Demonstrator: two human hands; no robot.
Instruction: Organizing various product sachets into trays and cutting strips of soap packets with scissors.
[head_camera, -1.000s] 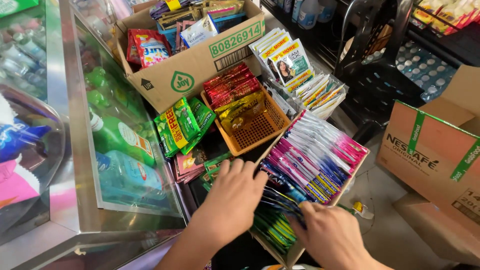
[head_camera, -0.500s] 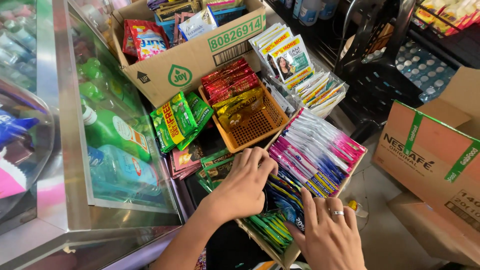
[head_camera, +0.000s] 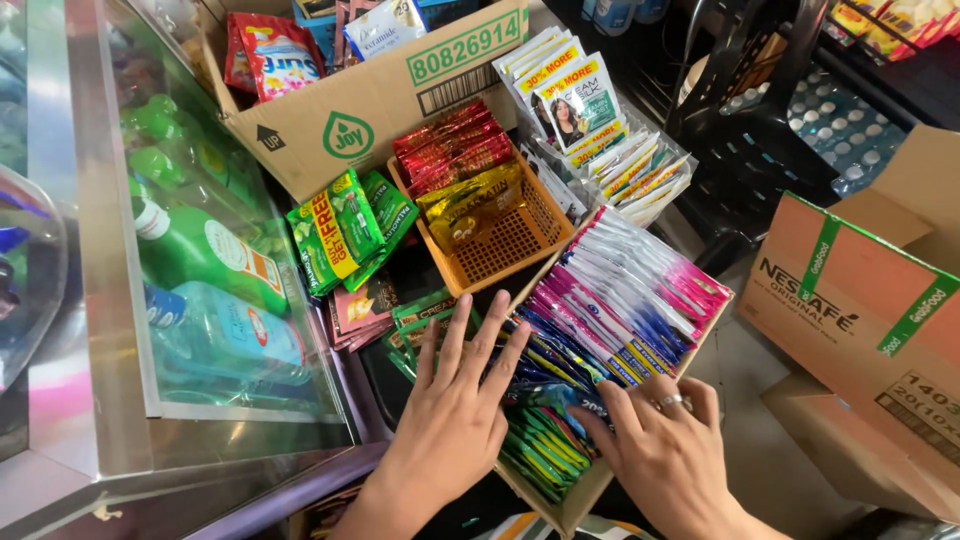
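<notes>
My left hand (head_camera: 452, 420) lies flat with fingers spread on the near left end of a shallow cardboard tray (head_camera: 588, 485), pressing on dark blue and green sachets (head_camera: 540, 385). My right hand (head_camera: 668, 450), with a ring on one finger, rests on the near right edge of the same tray, its fingertips on the blue and green sachets (head_camera: 545, 445). Farther back in the tray stand rows of pink, white and blue sachets (head_camera: 630, 295). Neither hand grips anything.
An orange plastic basket (head_camera: 505, 245) holds red and gold sachets. Green sachet packs (head_camera: 345, 225) lie beside it. A large open carton (head_camera: 385, 95) sits behind. A glass display case (head_camera: 200, 260) stands on the left, a brown carton (head_camera: 865, 320) on the right.
My left hand has slid toward me and to the left end of the tray, fingers spreading. My right hand has moved up onto the tray's near edge. The view has drifted slightly.
</notes>
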